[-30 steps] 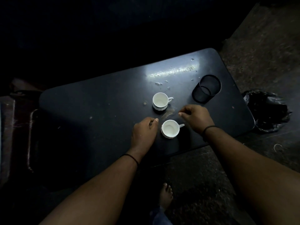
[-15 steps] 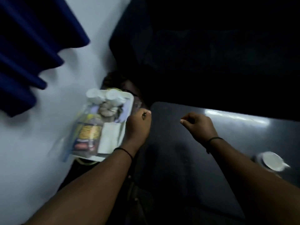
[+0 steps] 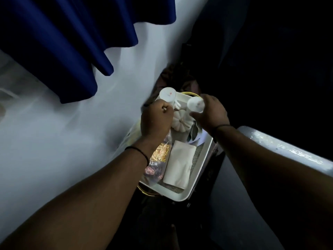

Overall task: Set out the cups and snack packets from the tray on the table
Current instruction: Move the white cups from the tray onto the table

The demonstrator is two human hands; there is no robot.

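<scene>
While both hands' grip holds cups [image 3: 195, 105], the tray [image 3: 183, 195] sits beside a wall [image 3: 63, 134].

1. A white tray [image 3: 182, 194] is seen beside a pale wall [image 3: 63, 141], under a blue curtain [image 3: 72, 42].
2. An upturned white cup [image 3: 168, 94] at the tray's far end is gripped by the left hand [image 3: 155, 121].
3. A second upturned cup [image 3: 195, 105] is held by the right hand [image 3: 211, 114].
4. A snack packet [image 3: 158, 159], a folded napkin [image 3: 180, 163] and a white pumpkin-shaped piece [image 3: 181, 121] are contained in the tray.
5. The worktop [image 3: 288, 152] edge is shown at right.
</scene>
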